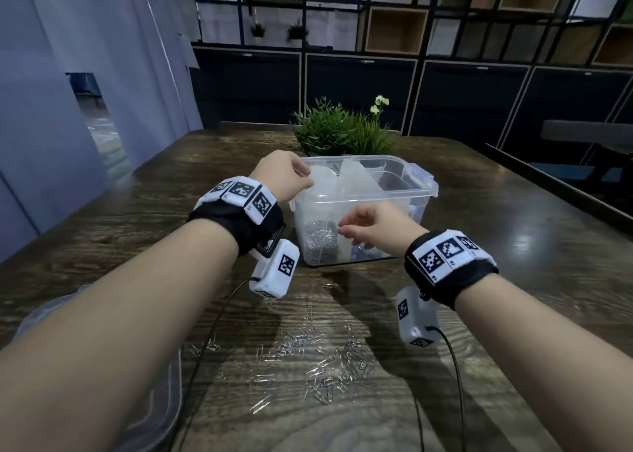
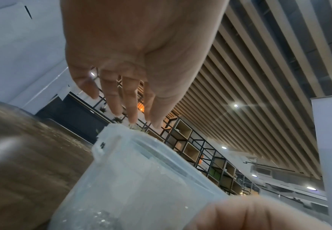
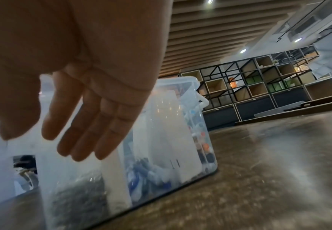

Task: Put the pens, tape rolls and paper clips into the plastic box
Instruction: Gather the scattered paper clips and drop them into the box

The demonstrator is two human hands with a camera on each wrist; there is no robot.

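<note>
A clear plastic box (image 1: 419,191) stands open mid-table. A heap of paper clips (image 1: 318,241) lies in its near-left compartment, and white translucent items (image 1: 356,181) stand behind it. Many loose paper clips (image 1: 318,359) are scattered on the wood in front. My left hand (image 1: 291,177) hovers over the box's left rim; its straight fingers (image 2: 129,101) hold nothing above the box (image 2: 141,179). My right hand (image 1: 363,225) is at the near wall, and its fingers (image 3: 86,124) are straight and empty beside the box (image 3: 171,132). Coloured pen caps (image 3: 204,146) show through the box's wall.
A potted green plant (image 1: 339,129) stands right behind the box. A clear lid (image 1: 154,400) lies at the table's near-left edge under my left forearm. Thin black cables (image 1: 455,376) hang from both wrist cameras across the table (image 1: 513,246).
</note>
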